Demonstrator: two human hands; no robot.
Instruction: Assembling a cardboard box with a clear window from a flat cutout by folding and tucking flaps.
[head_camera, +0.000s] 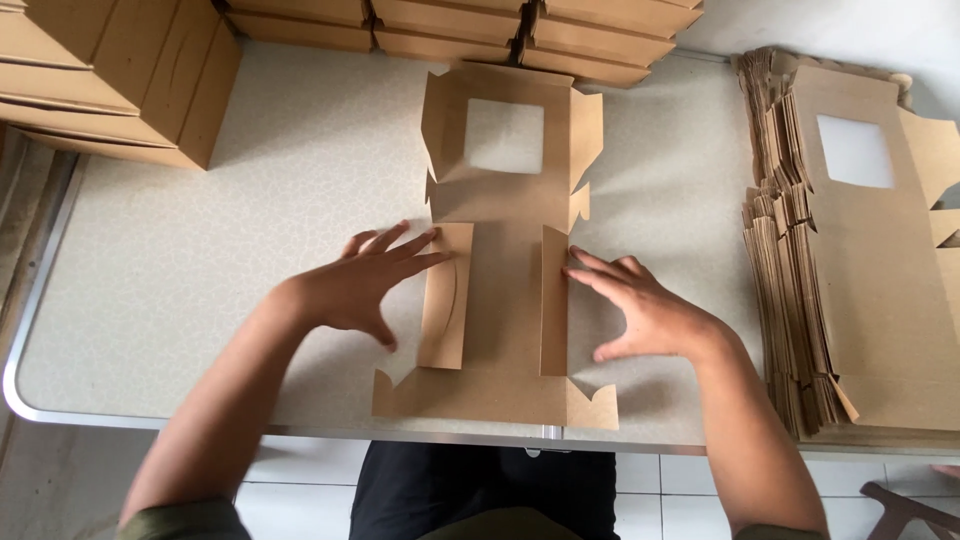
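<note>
Speckled grey surface (250, 200) carries a flat windowed box blank (500, 250), long axis near-to-far; left hand (365, 285) and right hand (635, 305), fingers spread, press its raised side flaps inward.

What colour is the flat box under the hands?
Plain brown cardboard box blank with a clear window, seen from the head camera.

flat brown cardboard box blank (505, 240) mid-desk (200, 300) | stack of flat brown cardboard blanks (850, 280) right of it | folded brown cardboard boxes (120, 70) behind, far-left and along far edge
</note>
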